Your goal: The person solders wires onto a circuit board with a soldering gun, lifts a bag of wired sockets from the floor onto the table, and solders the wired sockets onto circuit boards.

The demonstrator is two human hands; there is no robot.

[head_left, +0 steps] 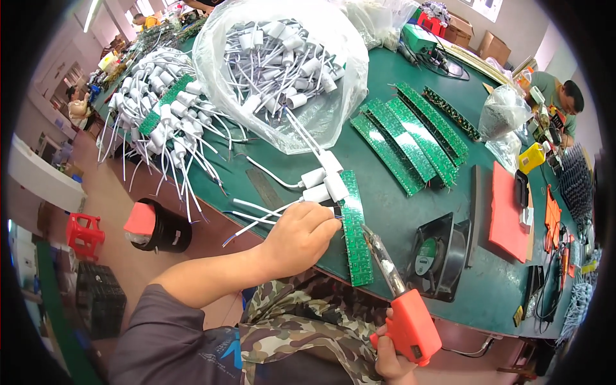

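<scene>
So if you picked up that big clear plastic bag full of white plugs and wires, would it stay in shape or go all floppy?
Probably floppy: the clear plastic bag is thin and crinkled, slumped on the green table. It likely sags where the white plugs pile up, and may feel fairly heavy because it is stuffed full. Loose wires poke out of its open mouth, so some could slide out.

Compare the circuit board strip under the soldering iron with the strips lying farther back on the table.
The near circuit board strip lies alone, with white wired sockets at its far end; the far strips lie overlapped in a fan, with no wires showing. The left hand touches the near strip's edge; nothing touches the far ones. Both are long, narrow and green.
</scene>
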